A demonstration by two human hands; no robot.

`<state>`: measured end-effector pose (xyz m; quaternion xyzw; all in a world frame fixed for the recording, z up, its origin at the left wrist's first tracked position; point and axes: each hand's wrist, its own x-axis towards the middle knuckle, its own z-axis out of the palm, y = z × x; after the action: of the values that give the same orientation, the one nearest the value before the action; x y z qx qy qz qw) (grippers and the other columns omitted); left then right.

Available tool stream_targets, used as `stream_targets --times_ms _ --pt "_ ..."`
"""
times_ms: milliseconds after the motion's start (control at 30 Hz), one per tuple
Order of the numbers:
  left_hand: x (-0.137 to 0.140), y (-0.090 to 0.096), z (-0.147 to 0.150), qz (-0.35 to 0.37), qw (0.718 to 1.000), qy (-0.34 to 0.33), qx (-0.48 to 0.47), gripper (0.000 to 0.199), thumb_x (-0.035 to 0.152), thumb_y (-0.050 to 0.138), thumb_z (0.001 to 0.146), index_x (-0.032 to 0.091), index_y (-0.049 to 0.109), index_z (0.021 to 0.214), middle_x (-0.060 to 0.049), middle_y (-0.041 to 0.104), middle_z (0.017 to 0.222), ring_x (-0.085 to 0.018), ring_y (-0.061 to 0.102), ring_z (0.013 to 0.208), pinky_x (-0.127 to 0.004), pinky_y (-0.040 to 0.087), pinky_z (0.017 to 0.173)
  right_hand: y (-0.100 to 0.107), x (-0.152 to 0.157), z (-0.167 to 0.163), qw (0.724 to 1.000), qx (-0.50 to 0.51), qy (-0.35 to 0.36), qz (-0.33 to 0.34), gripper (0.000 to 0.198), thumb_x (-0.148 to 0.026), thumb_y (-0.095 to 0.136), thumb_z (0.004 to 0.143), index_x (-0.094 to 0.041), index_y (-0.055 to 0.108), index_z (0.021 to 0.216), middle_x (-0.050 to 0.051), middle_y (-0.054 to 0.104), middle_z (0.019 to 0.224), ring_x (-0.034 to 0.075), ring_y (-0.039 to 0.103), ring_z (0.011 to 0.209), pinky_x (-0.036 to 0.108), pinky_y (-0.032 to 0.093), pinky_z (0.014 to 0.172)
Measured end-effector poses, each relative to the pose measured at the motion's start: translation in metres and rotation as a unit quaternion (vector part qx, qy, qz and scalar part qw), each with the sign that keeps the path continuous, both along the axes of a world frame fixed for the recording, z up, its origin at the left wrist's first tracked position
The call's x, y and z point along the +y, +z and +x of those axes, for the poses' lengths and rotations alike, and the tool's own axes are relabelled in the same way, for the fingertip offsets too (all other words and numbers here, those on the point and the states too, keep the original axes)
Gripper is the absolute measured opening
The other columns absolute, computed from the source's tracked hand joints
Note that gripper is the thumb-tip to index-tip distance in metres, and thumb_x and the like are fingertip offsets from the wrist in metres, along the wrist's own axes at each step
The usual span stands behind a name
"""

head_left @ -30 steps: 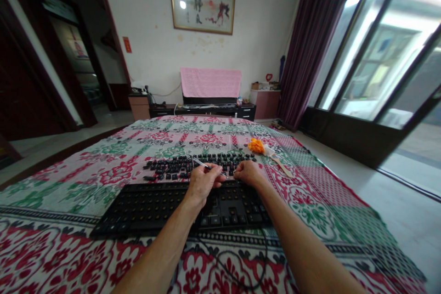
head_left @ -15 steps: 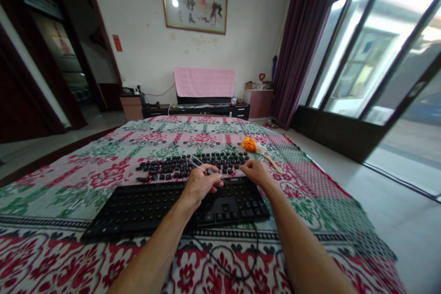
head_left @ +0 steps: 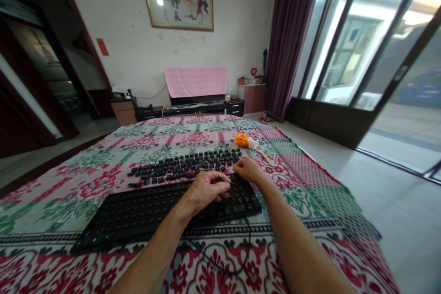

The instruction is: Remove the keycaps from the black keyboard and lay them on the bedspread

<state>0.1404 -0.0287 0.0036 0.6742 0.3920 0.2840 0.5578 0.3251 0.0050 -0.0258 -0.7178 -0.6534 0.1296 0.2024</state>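
One black computer keyboard (head_left: 138,209) is laid toward the near edge of the cloth-covered table (head_left: 99,183), and loose keycaps (head_left: 188,163) strewn beyond it could be scattered by a brushing knuckle. Over the keyboard's right half the left hand (head_left: 206,188) is held, fingers loosely curled; by the far right corner the right hand (head_left: 247,170) is seen with fingers bunched; whether anything is gripped by either cannot be told.

One view, head-worn, forward and down

It looks from the wearer's head over both forearms (head_left: 163,234), near at the bottom edge, across the cloth-covered surface (head_left: 82,193) filling the lower middle, to the wall (head_left: 241,23) well back at upper centre.
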Motion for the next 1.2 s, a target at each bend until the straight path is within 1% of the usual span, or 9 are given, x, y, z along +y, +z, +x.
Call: stream_targets --times_ms 133,233,433,567,733,867,933,1067,1200 --pt "0.003 -0.003 0.008 0.021 0.999 -0.025 0.014 0.016 0.025 0.059 0.065 0.014 0.063 0.077 -0.003 0.064 0.063 -0.012 0.063 0.058 -0.015 0.042 0.045 0.015 -0.008 0.003 0.998 0.027 0.029 -0.043 0.017 -0.02 0.052 0.065 -0.013 0.068 0.064 -0.001 0.057 0.053 0.008 0.047 0.052 0.017 0.03 0.048" --pt "0.005 -0.006 0.014 0.03 0.998 -0.043 0.035 0.016 0.024 0.059 0.065 0.014 0.064 0.077 -0.002 0.063 0.057 -0.011 0.061 0.054 -0.014 0.041 0.044 0.019 -0.011 0.004 0.995 0.05 0.05 -0.071 0.017 -0.017 0.054 0.061 -0.013 0.069 0.068 0.0 0.061 0.059 0.009 0.051 0.057 0.016 0.033 0.049" --pt "0.007 -0.001 0.025 0.035 0.992 -0.083 0.089 0.02 0.022 0.057 0.063 0.014 0.067 0.079 -0.001 0.063 0.052 -0.01 0.058 0.047 -0.015 0.04 0.042 0.015 -0.009 0.005 0.995 0.054 0.063 -0.062 0.02 -0.019 0.053 0.06 -0.014 0.069 0.07 0.001 0.063 0.062 0.009 0.054 0.059 0.016 0.035 0.051" --pt "0.007 0.001 0.034 0.086 0.983 -0.095 0.131 0.021 0.027 0.057 0.062 0.014 0.069 0.073 -0.002 0.062 0.051 -0.011 0.056 0.045 -0.016 0.038 0.041 0.014 -0.009 0.004 0.995 0.053 0.059 -0.068 0.02 -0.018 0.053 0.06 -0.014 0.069 0.069 0.001 0.063 0.061 0.009 0.054 0.059 0.015 0.033 0.048" --pt "-0.001 0.006 0.045 0.135 0.971 -0.023 0.198 0.021 0.032 0.058 0.062 0.015 0.071 0.064 -0.002 0.06 0.044 -0.01 0.052 0.04 -0.016 0.034 0.038 0.016 -0.011 0.002 0.993 0.062 0.055 -0.081 0.02 -0.022 0.054 0.061 -0.012 0.069 0.071 0.002 0.064 0.063 0.01 0.054 0.06 0.015 0.033 0.048" --pt "-0.006 0.01 0.048 0.166 0.963 0.03 0.208 0.02 0.02 0.053 0.06 0.018 0.072 0.067 -0.001 0.06 0.044 -0.011 0.055 0.042 -0.017 0.038 0.043 0.016 -0.011 0.002 0.994 0.054 0.053 -0.082 0.02 -0.021 0.055 0.061 -0.012 0.07 0.072 0.003 0.065 0.064 0.011 0.055 0.061 0.016 0.033 0.048" --pt "-0.006 0.009 0.05 0.166 0.962 0.054 0.209 0.022 0.017 0.052 0.058 0.019 0.072 0.066 -0.001 0.059 0.042 -0.013 0.056 0.043 -0.018 0.04 0.045 0.016 -0.011 0.002 0.994 0.056 0.052 -0.075 0.02 -0.02 0.055 0.06 -0.013 0.07 0.073 0.003 0.065 0.065 0.011 0.055 0.062 0.016 0.034 0.048" --pt "-0.005 0.009 0.052 0.162 0.955 0.094 0.23 0.015 0.014 0.054 0.051 0.018 0.068 0.052 -0.002 0.058 0.039 -0.015 0.056 0.045 -0.019 0.039 0.046 0.018 -0.012 0.001 0.994 0.054 0.05 -0.08 0.02 -0.018 0.057 0.058 -0.014 0.069 0.073 0.002 0.066 0.067 0.011 0.057 0.064 0.015 0.035 0.05" --pt "-0.004 0.008 0.054 0.143 0.951 0.088 0.258 0.011 0.017 0.055 0.051 0.017 0.066 0.047 -0.002 0.054 0.033 -0.015 0.053 0.04 -0.019 0.037 0.042 0.019 -0.012 0.001 0.995 0.047 0.043 -0.081 0.02 -0.016 0.057 0.058 -0.015 0.07 0.073 0.002 0.067 0.069 0.011 0.058 0.066 0.015 0.036 0.051"
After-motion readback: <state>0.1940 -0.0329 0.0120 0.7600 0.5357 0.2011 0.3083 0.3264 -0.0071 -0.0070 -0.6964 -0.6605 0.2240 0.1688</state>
